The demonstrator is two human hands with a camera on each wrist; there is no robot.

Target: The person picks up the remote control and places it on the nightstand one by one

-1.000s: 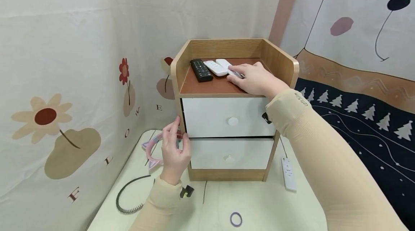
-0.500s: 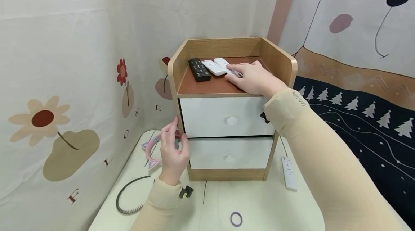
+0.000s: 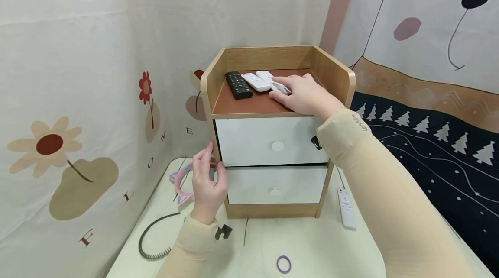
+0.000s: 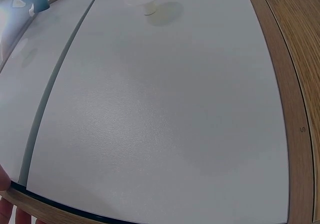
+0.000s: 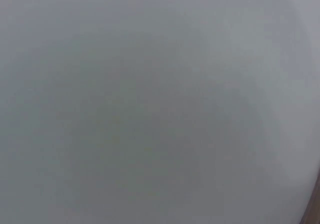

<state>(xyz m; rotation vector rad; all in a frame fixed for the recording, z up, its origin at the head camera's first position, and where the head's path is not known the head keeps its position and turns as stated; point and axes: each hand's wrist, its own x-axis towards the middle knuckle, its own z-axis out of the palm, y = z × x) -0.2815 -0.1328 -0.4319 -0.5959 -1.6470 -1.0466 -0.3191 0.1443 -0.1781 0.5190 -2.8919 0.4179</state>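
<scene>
Fingers of the right hand clamp a slim white plastic remote atop a wood-and-white cabinet; the left hand, thumb and fingers apart, touches its left edge.

Right hand partly covers a white remote; left hand hides some pink headband from me; sleeve lettering blurred.

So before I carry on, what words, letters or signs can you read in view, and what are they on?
"F L O W E": spaced letters on the flowered backdrop.
"Let's Slim", probably: blurred lettering on the right sleeve.
"S", or possibly "5": small mark, turned sideways, on the wooden edge.
Black remote, white remotes on top, white remote at right: button markings too small to read.
</scene>
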